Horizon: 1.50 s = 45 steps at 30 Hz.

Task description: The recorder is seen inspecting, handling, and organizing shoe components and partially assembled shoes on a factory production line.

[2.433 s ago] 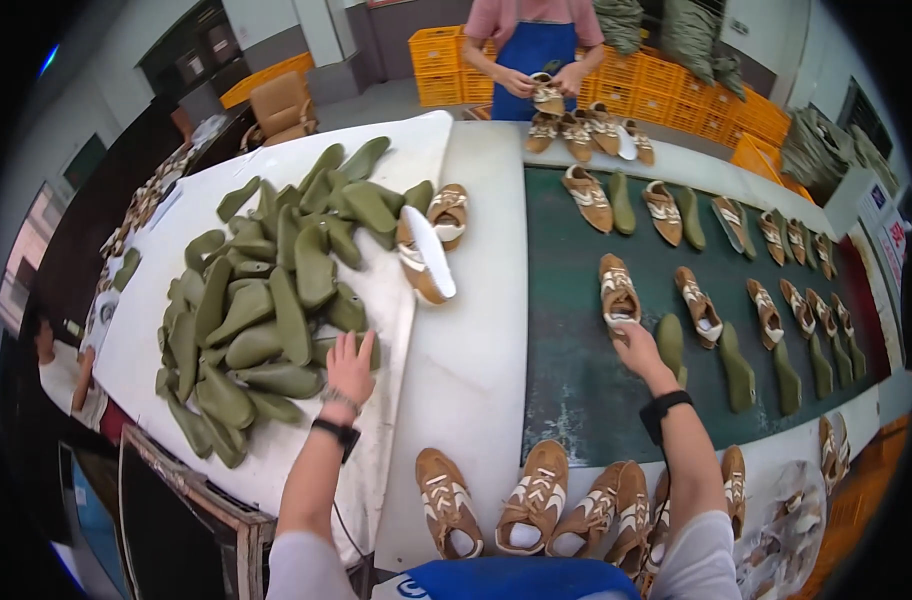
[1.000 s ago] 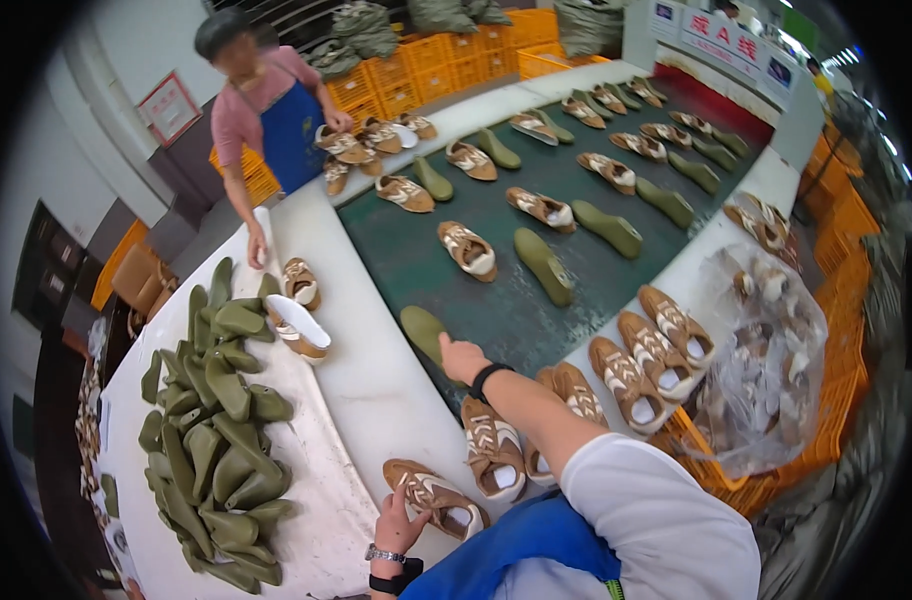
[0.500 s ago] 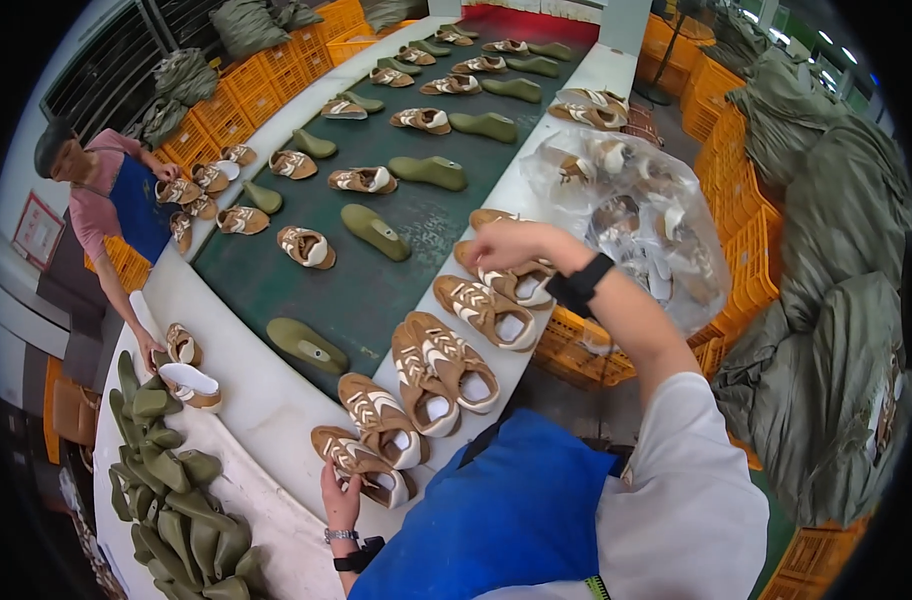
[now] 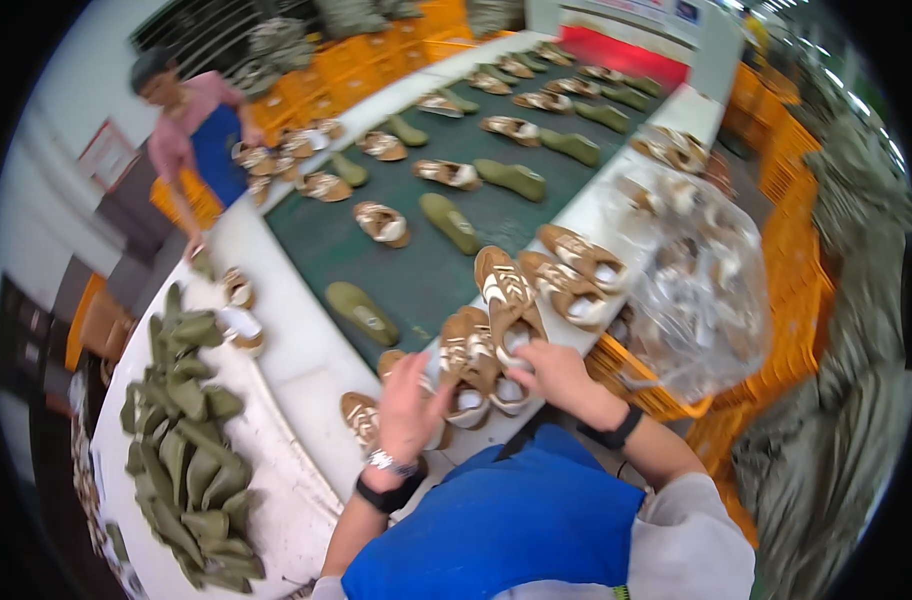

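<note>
My right hand (image 4: 566, 378) grips the heel end of a brown-and-white sneaker (image 4: 506, 285); its toe points away, over the green belt's edge. Beneath and beside it, a pair of matching sneakers (image 4: 466, 345) lies on the white ledge. My left hand (image 4: 408, 410) is a little blurred, fingers stretched and thumb apart, over the sneakers at the near end of the row. One of those, a sneaker (image 4: 360, 416), shows just left of the hand; another is partly covered by it. Farther along the ledge sits another pair of sneakers (image 4: 574, 272).
Sneakers and olive-green shoe lasts (image 4: 448, 222) stand in rows on the green belt (image 4: 316, 235). A heap of lasts (image 4: 191, 450) covers the left table. A co-worker (image 4: 191, 140) reaches toward it. Right of the ledge are a clear plastic bag of shoes (image 4: 701, 290) and orange crates (image 4: 796, 290).
My right hand has come back from the farther shoes and now holds a sneaker. My left hand has left the nearest shoe's side and risen over the row. The view has shifted.
</note>
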{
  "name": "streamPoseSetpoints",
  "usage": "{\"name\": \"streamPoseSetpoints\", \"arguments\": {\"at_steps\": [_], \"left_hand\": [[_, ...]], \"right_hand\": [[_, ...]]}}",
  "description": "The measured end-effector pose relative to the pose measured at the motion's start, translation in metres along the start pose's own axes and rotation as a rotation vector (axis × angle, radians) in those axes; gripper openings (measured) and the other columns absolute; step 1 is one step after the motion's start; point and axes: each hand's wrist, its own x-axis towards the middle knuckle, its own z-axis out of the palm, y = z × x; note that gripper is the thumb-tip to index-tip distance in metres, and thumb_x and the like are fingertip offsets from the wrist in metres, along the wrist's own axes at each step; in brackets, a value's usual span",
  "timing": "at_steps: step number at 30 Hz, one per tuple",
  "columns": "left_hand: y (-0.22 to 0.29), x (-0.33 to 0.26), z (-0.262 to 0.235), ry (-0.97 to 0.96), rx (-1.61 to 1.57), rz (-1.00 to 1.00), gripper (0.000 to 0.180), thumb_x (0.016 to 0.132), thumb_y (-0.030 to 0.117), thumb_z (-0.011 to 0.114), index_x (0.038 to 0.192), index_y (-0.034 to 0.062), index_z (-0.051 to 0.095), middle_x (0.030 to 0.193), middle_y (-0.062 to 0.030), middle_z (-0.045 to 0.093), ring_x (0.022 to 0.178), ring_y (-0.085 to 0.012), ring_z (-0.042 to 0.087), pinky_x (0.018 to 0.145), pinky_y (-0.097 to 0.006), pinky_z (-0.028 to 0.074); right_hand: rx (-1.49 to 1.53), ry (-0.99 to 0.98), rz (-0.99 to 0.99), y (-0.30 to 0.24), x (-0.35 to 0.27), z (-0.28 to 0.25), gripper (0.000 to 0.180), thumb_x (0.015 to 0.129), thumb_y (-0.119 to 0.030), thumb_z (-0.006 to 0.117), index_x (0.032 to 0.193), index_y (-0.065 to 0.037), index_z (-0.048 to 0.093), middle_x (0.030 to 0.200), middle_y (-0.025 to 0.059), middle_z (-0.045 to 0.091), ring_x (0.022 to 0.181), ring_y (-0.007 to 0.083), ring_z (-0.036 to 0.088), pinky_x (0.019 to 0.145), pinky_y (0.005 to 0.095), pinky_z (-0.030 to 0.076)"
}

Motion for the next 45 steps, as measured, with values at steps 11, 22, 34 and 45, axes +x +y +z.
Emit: {"name": "streamPoseSetpoints", "arguments": {"at_steps": [11,22,34,45], "left_hand": [[0.022,0.009,-0.004,0.039,0.048,0.029,0.026,0.076,0.010,0.061,0.099,-0.0007,0.056,0.089,-0.0130,0.055,0.078,-0.0304,0.056,0.069,-0.037,0.047],[0.028,-0.013,-0.014,0.324,-0.098,-0.031,0.014,0.080,0.006,0.055,0.091,-0.0029,0.057,0.090,-0.0158,0.056,0.082,-0.0312,0.056,0.072,-0.036,0.047],[0.021,-0.017,-0.031,0.363,0.000,-0.057,0.010,0.081,0.006,0.056,0.082,-0.0030,0.058,0.086,-0.0157,0.058,0.078,-0.0301,0.057,0.067,-0.036,0.047],[0.029,0.003,-0.041,0.422,-0.068,-0.059,0.009,0.078,0.000,0.058,0.086,-0.0040,0.059,0.086,-0.0173,0.059,0.077,-0.0323,0.058,0.068,-0.036,0.048]], "right_hand": [[0.326,0.076,-0.172,-0.076,0.029,-0.031,0.025,0.075,-0.026,0.066,0.097,-0.014,0.063,0.078,0.0048,0.058,0.064,0.0228,0.060,0.055,0.0307,0.048],[0.415,0.051,-0.210,-0.093,0.038,-0.014,0.029,0.069,-0.004,0.068,0.097,-0.005,0.061,0.084,0.0105,0.055,0.071,0.0243,0.058,0.058,0.0306,0.049],[0.378,0.112,-0.379,-0.105,0.064,-0.005,0.021,0.072,0.005,0.051,0.089,-0.004,0.059,0.090,0.0153,0.052,0.074,0.0304,0.056,0.066,0.0344,0.048],[0.403,0.215,-0.385,-0.104,0.073,-0.007,0.022,0.075,0.001,0.055,0.095,-0.006,0.059,0.087,0.0109,0.050,0.067,0.0230,0.058,0.057,0.0309,0.048]]}}
